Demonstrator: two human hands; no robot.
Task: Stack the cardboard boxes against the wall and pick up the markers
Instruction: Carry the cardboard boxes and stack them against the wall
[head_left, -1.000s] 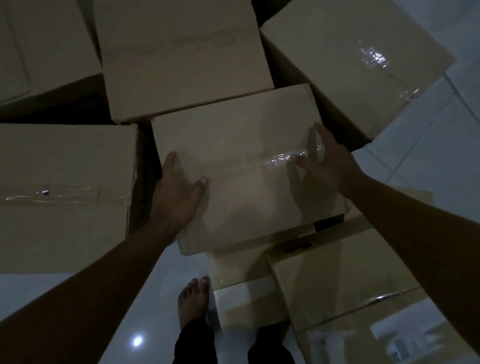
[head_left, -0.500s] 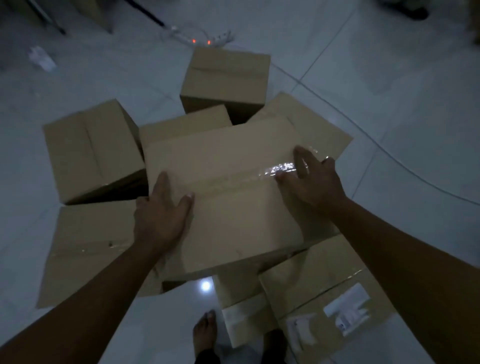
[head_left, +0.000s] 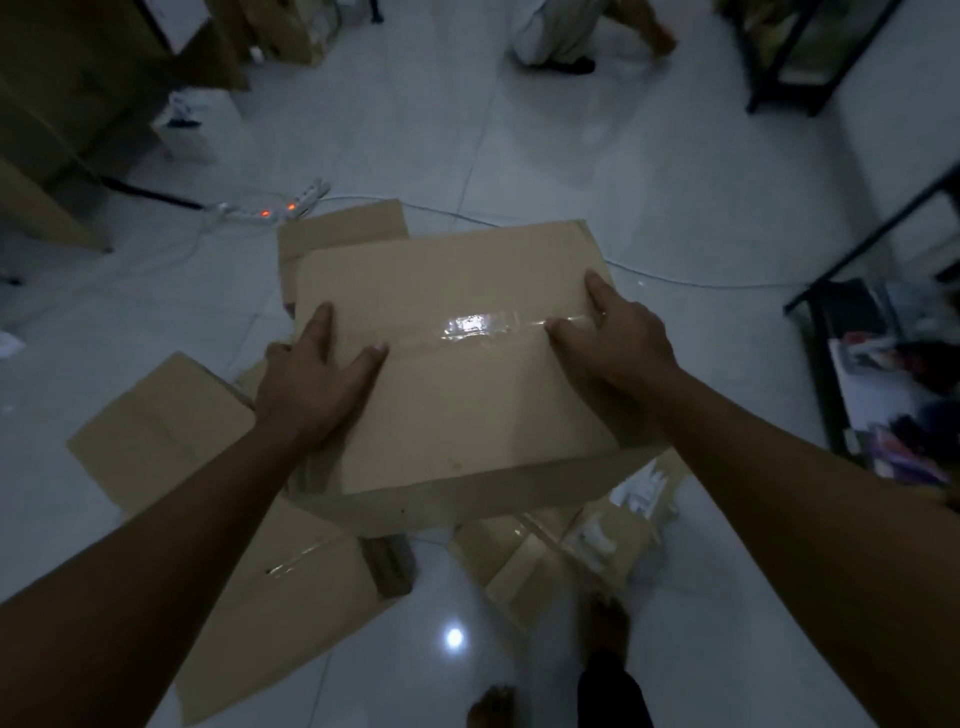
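I hold a taped cardboard box (head_left: 457, 405) in the air at the middle of the head view. My left hand (head_left: 311, 384) grips its left edge, thumb on top. At the right edge, over the shiny tape strip, my right hand (head_left: 618, 348) grips it too. Below it more cardboard boxes lie on the white tiled floor: one at the left (head_left: 166, 441), one under my left arm (head_left: 296, 597), one behind (head_left: 337, 228), and a labelled one (head_left: 550, 566) at the lower right. No markers are in sight.
A power strip (head_left: 270, 210) with lit switches and a thin cable (head_left: 675, 280) lie on the floor beyond the boxes. A black shelf (head_left: 831, 332) with goods stands at the right. Large cartons (head_left: 62, 104) stand far left. A person (head_left: 566, 31) crouches at the back. My foot (head_left: 608, 629) shows below.
The box has come up off the pile in both hands, and my view has risen and tilted forward, so the room beyond the boxes now shows.
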